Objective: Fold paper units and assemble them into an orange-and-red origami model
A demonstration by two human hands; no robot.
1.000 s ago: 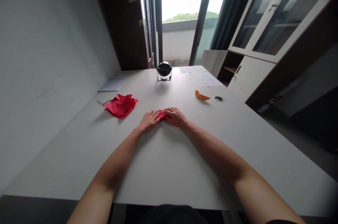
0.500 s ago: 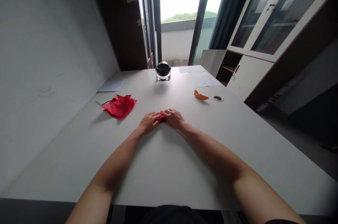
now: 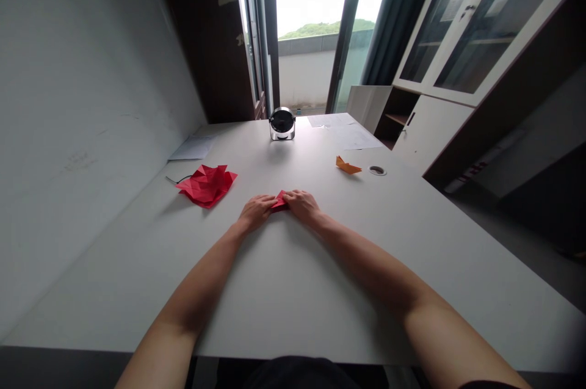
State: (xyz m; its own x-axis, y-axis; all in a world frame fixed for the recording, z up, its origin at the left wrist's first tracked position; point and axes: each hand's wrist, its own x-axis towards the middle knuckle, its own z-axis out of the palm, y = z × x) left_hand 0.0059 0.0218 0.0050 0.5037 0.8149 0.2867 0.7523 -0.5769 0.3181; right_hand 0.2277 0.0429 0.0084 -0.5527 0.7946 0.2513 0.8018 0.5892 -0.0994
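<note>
Now the left hand (image 3: 256, 210) lies flat, fingers side by side, with its fingertips pressing on the left end of a small red folded paper (image 3: 279, 201). The right hand (image 3: 300, 204) meets it from the other side. Its fingers are bent down onto the right end, but I cannot tell if they pinch an edge or only press.

I think the two hands sit so close together in order to hold the paper flat against the bench (image 3: 293, 291) and to stop it from sliding.

The paper lies directly in front of the fan (image 3: 282, 123), on the near side of it and well apart. Only a narrow strip shows between the hands. Its long axis seems to run from hand to hand, across the line toward the fan, and one small corner points at the fan.

A bigger creased red sheet (image 3: 207, 184) lies nearer than the fan and to its left. An orange folded piece (image 3: 348, 165) lies nearer than the fan and to its right, just beside a round hole (image 3: 378, 170). White sheets (image 3: 348, 132) rest right of the fan.
</note>
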